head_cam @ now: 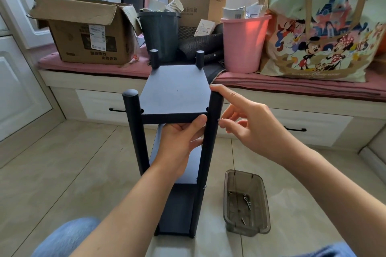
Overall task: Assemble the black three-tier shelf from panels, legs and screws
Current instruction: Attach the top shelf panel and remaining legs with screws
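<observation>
A tiled floor [62, 173] runs up to a window seat with a pink cushion [292, 81], crowded at twelve o'clock with a cardboard box [87, 33], a dark bin [159, 33], a pink bucket [243, 41] and a cartoon-print tote bag [325, 27].

The black three-tier shelf [175, 94] stands upright on the floor at the centre of the view, between the person's knees, its four legs rising past the top panel [174, 89]. It likely stands there so both hands can reach the near corners.

At five o'clock from the shelf, just beside its base, a smoky plastic tray [246, 229] holds a few loose screws [247, 201], probably parked close for quick picking.

The left hand [179, 144] reaches under the top panel, thumb up against its front edge and fingers curled round the near right leg [211, 142], seemingly bracing panel against leg.

The right hand [248, 123] sits at three o'clock of that leg: index finger extended onto the leg's top, the other fingers loosely bent, pinching a small screw [219, 119] at the leg's outer side. Whether it has entered a hole cannot be told.
</observation>
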Motion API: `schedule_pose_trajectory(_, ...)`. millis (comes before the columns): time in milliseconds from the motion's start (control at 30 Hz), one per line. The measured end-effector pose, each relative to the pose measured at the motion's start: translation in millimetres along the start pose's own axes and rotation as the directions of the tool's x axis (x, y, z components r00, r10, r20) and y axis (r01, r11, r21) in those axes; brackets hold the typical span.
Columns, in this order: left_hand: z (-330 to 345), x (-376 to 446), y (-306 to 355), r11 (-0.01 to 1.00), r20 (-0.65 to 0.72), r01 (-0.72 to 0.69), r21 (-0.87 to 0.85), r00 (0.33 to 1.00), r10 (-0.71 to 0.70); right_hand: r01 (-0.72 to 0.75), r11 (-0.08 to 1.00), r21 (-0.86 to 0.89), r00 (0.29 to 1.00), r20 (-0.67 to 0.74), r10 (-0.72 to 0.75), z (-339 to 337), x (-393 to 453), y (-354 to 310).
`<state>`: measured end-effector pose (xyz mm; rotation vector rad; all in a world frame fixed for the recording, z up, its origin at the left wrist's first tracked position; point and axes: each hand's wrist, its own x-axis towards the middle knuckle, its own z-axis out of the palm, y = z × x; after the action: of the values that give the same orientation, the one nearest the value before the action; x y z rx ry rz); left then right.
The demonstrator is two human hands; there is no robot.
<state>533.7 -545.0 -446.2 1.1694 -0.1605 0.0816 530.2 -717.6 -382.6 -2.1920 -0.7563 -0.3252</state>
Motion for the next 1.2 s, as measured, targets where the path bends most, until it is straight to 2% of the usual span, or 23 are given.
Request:
schedule_pose_trajectory(733,-5,-2,-2,0.997,0.057,-0.068,-0.04,0.996,0.071,0.038,0.996,-0.076,0.999,0.005,-0.038,3,-3,-4)
schedule_pose_trajectory(1200,-6,-2,-6,0.997,0.041,-0.08,-0.015,0.996,0.08,0.022,0.992,0.121,0.998,-0.066,-0.014,11,-9,2)
